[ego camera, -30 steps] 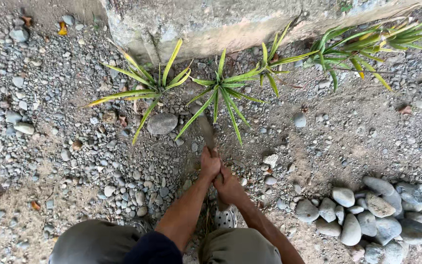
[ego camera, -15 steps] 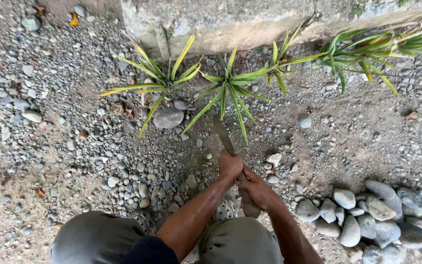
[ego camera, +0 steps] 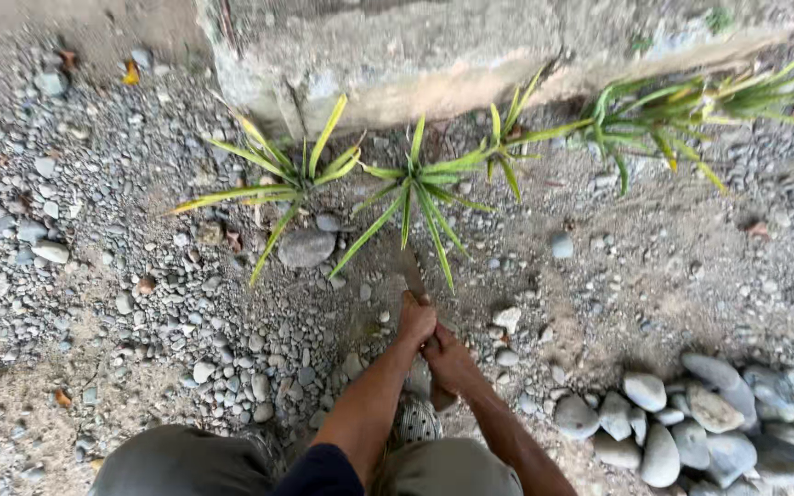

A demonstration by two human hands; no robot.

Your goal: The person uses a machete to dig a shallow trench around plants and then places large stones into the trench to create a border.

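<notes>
Both hands clench 1 tool: left hand forward, right hand just behind, touching. The blade points to 12 o'clock, its tip in soil at the plant. Stones lie at 4 o'clock.

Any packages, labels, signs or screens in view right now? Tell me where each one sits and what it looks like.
None in view: no package, label, sign or screen.
What shows instead: gravel ground, a concrete wall base, yellow-green spiky plants, and a pile of smooth grey stones.
The left hand and right hand grip a narrow dark tool pointed at the soil beneath the middle plant.
</notes>
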